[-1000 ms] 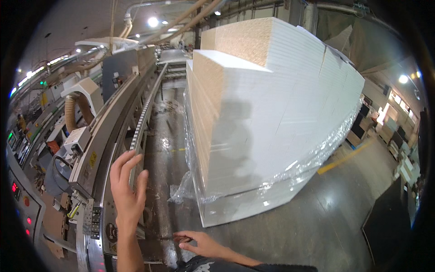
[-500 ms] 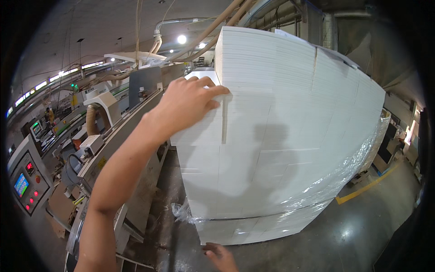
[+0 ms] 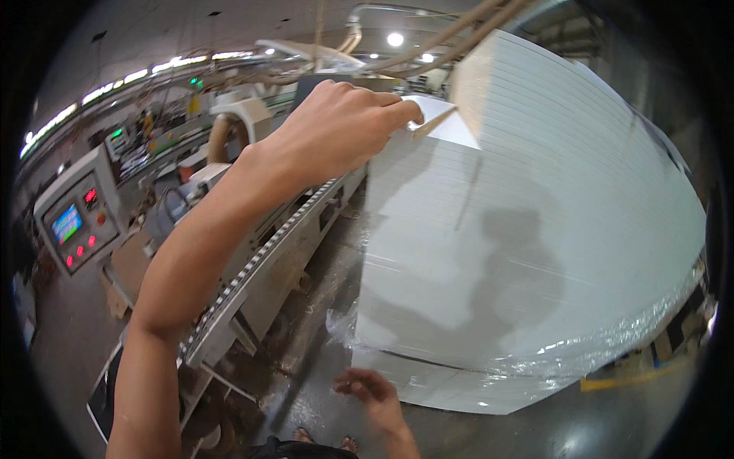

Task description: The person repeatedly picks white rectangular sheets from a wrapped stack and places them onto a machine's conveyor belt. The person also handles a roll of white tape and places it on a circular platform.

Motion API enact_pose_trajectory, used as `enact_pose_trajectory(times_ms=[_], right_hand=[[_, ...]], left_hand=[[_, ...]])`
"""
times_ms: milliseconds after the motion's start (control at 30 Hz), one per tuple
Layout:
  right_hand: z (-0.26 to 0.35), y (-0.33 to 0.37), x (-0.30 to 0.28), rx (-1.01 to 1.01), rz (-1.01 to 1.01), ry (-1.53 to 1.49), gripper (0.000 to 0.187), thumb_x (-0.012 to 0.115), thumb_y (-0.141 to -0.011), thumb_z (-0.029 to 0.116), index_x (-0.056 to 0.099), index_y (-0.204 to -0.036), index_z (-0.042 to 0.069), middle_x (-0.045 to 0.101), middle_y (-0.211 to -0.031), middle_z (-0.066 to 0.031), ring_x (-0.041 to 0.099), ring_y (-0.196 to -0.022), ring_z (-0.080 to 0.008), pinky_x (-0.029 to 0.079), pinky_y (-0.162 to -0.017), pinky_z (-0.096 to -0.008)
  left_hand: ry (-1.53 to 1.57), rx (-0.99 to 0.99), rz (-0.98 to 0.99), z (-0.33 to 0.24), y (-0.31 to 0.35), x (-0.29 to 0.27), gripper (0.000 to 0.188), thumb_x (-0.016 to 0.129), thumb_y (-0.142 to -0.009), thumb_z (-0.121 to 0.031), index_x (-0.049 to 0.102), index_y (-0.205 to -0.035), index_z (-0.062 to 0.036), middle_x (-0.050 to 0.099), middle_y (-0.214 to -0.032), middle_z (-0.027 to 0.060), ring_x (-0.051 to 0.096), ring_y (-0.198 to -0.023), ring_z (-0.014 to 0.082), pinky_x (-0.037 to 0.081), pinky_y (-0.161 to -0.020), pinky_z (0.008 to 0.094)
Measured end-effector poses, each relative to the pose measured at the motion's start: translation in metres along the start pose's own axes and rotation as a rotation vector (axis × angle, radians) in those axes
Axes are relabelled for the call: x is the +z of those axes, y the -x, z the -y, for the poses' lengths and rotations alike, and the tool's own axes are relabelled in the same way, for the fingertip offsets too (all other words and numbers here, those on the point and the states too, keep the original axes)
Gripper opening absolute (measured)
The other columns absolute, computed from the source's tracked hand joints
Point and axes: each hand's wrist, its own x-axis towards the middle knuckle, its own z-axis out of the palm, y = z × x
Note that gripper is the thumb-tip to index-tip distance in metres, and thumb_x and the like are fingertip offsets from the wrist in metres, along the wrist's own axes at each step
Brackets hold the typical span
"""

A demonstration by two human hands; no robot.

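A tall stack of white boards stands on the floor at the right, its foot wrapped in clear plastic film. My left hand is raised to the stack's top near corner and grips the corner of the top white board, which is lifted slightly off the stack. My right hand hangs low over the floor near the stack's bottom corner, fingers apart and holding nothing.
A long conveyor machine runs along the left side of the stack, with a narrow strip of floor between them. A control panel with a small screen and red buttons stands at far left. Ducts and lights hang overhead.
My left hand rose from the conveyor side up to the stack's top corner and took hold of the top board, lifting its corner. The view has swung closer to the stack.
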Motion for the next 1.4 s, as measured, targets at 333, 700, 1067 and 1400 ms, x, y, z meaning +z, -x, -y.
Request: enact_pose_trajectory(times_ms=[333,700,1067,1400], right_hand=[[0.160,-0.172,0.141,-0.304,0.396,-0.324,0.095,0.064,-0.096,0.066,0.032,-0.158,0.001,0.053,-0.150,-0.0277,0.064,-0.126,-0.0412,0.055,-0.103,-0.0549],[0.084,-0.132,0.351,-0.057,0.069,-0.505,0.050,0.071,-0.099,0.023,0.055,-0.143,0.005,0.066,-0.135,-0.0120,0.065,-0.124,-0.0274,0.054,-0.104,-0.0455],[-0.262,-0.079,0.435,0.653,0.252,-0.262,0.052,0.071,-0.093,-0.004,0.055,-0.142,0.005,0.064,-0.126,-0.0070,0.063,-0.117,-0.0237,0.054,-0.098,-0.0428],[-0.418,-0.121,0.481,0.822,0.021,-0.200,0.057,0.065,-0.097,-0.005,0.038,-0.145,0.009,0.059,-0.129,-0.0141,0.063,-0.113,-0.0280,0.055,-0.095,-0.0507]], left_hand=[[-0.248,-0.159,-0.126,0.009,0.196,-0.210,0.024,0.076,-0.082,-0.003,0.076,-0.104,-0.0120,0.078,-0.100,0.0063,0.077,-0.087,0.0233,0.061,-0.072,0.0342],[-0.365,-0.776,-0.339,-0.065,0.503,-0.358,0.038,0.084,-0.086,-0.011,0.068,-0.120,-0.0087,0.065,-0.138,0.0228,0.067,-0.125,0.0341,0.057,-0.099,0.0424],[0.716,-2.255,-1.089,-0.259,0.782,-0.395,0.064,0.069,-0.091,0.001,0.045,-0.150,0.0104,0.062,-0.141,0.0172,0.062,-0.127,0.0240,0.046,-0.112,0.0347],[0.543,-2.271,-1.276,-0.272,0.901,-0.378,0.057,0.060,-0.101,0.001,0.040,-0.154,0.0050,0.059,-0.143,0.0163,0.059,-0.129,0.0246,0.043,-0.113,0.0346]])
